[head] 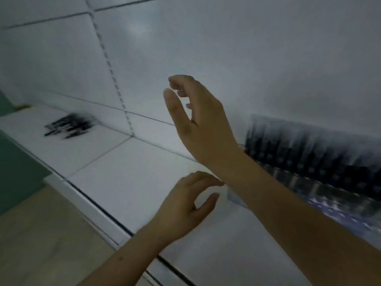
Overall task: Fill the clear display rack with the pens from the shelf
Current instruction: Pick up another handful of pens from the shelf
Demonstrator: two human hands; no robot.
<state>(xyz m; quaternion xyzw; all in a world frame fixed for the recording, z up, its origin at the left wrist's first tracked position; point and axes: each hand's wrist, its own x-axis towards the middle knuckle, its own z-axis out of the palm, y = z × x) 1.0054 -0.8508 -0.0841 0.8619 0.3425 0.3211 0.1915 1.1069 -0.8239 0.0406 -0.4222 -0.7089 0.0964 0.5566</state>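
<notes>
A blurred pile of black pens [69, 125] lies on the white shelf [115, 162] at the far left. The clear display rack [321, 168], packed with rows of dark pens, stands on the shelf at the right, against the back wall. My right hand [198, 118] hovers mid-air above the shelf, between pile and rack, fingers loosely curled and apart, holding nothing. My left hand [185, 207] is lower, just above the shelf near the rack's left end, fingers bent and apart, empty. My right forearm hides part of the rack's left end.
The white back panel [226, 48] rises behind the shelf, with a slotted upright strip [111, 71] running down it. The shelf's front edge [99, 205] runs diagonally. Below it lie a tan floor [41, 234] and a green surface [16, 172].
</notes>
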